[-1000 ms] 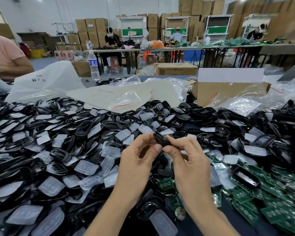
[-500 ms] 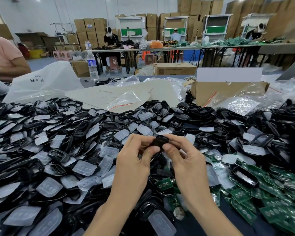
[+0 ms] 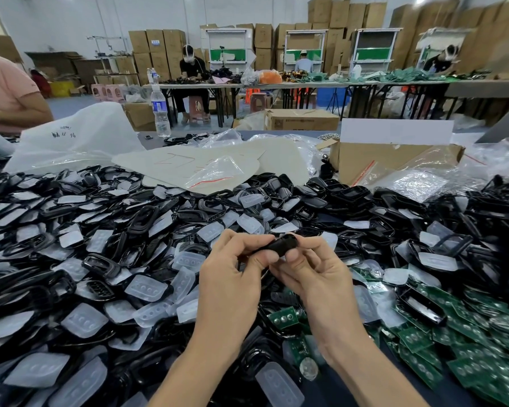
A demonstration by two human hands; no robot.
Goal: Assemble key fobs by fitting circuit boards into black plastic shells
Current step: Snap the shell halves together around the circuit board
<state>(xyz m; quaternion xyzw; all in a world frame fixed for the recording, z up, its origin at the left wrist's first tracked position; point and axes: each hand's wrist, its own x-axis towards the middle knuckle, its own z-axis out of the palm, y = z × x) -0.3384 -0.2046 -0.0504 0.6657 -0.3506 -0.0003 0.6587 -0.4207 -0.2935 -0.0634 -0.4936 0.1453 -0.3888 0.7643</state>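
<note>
A black key fob shell (image 3: 280, 246) is held above the pile at the middle of the view, pinched between both hands. My left hand (image 3: 232, 277) grips its left end with thumb and fingers. My right hand (image 3: 315, 271) presses its right end with thumb and forefinger. The inside of the shell is hidden by my fingers. Green circuit boards (image 3: 465, 339) lie heaped at the lower right, and one board (image 3: 284, 318) shows under my wrists. Black shells (image 3: 100, 265) and translucent button pads (image 3: 147, 287) cover the table.
An open cardboard box (image 3: 394, 163) with plastic bags stands at the back right. White bags (image 3: 71, 139) and a water bottle (image 3: 160, 113) are at the back left. A person in a pink sleeve (image 3: 9, 95) sits at far left. Other workers sit at far tables.
The shell has turned from tilted on edge to lying flatter between my fingertips. Both hands stay together at the same spot above the pile.
</note>
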